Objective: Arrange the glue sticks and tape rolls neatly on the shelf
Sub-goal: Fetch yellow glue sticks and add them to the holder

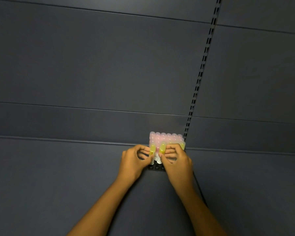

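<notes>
A block of several upright glue sticks with pink caps [165, 137] stands on the dark shelf [58, 167], against the back panel. In front of them stand glue sticks with yellow caps. My left hand [134, 160] pinches one yellow-capped glue stick [152, 149] at the block's left front. My right hand [174, 160] pinches another yellow-capped glue stick [162, 148] just to its right. A black holder [156, 167] shows below the sticks between my hands. No tape rolls are in view.
The dark back panel [109, 65] rises behind the shelf. A slotted upright rail [201, 72] runs up from just right of the glue sticks. A dark cable [200, 189] runs along the shelf beside my right forearm.
</notes>
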`<act>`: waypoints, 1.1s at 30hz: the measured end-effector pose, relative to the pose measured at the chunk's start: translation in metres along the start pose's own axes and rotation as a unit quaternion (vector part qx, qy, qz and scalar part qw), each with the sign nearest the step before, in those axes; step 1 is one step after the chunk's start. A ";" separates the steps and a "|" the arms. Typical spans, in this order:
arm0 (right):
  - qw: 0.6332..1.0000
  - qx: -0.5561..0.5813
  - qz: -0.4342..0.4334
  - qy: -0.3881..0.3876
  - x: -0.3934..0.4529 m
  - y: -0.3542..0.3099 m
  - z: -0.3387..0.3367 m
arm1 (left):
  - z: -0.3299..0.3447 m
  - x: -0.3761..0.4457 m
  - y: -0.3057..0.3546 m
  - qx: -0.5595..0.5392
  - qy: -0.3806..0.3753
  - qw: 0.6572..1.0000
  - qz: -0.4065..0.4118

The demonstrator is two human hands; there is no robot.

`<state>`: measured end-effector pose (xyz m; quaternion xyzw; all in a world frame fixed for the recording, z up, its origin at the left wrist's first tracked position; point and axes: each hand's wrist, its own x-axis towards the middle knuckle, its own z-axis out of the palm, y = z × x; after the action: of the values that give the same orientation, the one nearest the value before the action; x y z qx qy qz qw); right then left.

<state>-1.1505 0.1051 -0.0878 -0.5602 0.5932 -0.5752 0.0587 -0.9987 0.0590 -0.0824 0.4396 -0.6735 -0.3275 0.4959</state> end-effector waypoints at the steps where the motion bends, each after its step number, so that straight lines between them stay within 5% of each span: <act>1: 1.000 -0.001 -0.001 -0.002 -0.001 -0.001 0.000 | 0.001 0.000 -0.001 -0.001 0.000 1.000 0.000; 8: 1.000 0.001 0.002 0.004 -0.003 -0.004 0.009 | -0.020 -0.005 -0.010 0.144 0.004 0.987 0.064; 11: 1.000 -0.009 -0.004 0.011 -0.003 -0.005 0.010 | -0.045 -0.011 -0.020 0.389 0.030 0.902 0.185; 13: 1.000 -0.012 -0.001 0.016 -0.003 -0.006 0.008 | -0.057 -0.013 -0.025 0.454 0.027 0.866 0.211; 24: 0.997 -0.072 0.000 0.003 -0.005 -0.010 0.006 | -0.053 -0.015 -0.031 0.501 0.010 0.842 0.200; 33: 0.992 -0.126 0.018 -0.003 -0.004 -0.012 0.011 | -0.054 -0.017 -0.029 0.484 0.004 0.860 0.160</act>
<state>-1.1340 0.1054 -0.0846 -0.5540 0.6705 -0.4934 -0.0006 -0.9370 0.0629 -0.0983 0.5116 -0.8065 0.1256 0.2684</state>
